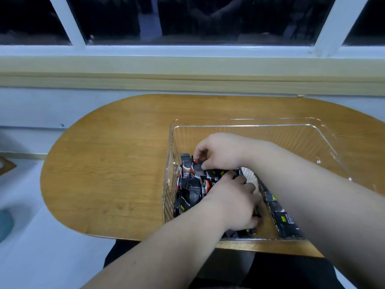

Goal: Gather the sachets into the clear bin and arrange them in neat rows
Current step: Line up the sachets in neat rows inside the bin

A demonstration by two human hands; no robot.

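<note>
A clear bin (250, 123) stands on the right half of an oval wooden table (108, 163). Several black sachets (190, 184) with red and white print stand and lean in its near left corner. More of them lie along the bin floor (285, 222) under my right forearm. My right hand (218, 152) reaches across from the right and pinches the tops of the upright sachets. My left hand (233, 205) is inside the bin, fingers curled round sachets near the front wall. Both forearms hide part of the pile.
The far and right parts of the bin show bare floor. A window sill and dark window (187, 17) run behind the table. The table's left half is bare wood. A pale floor (25, 205) lies to the left.
</note>
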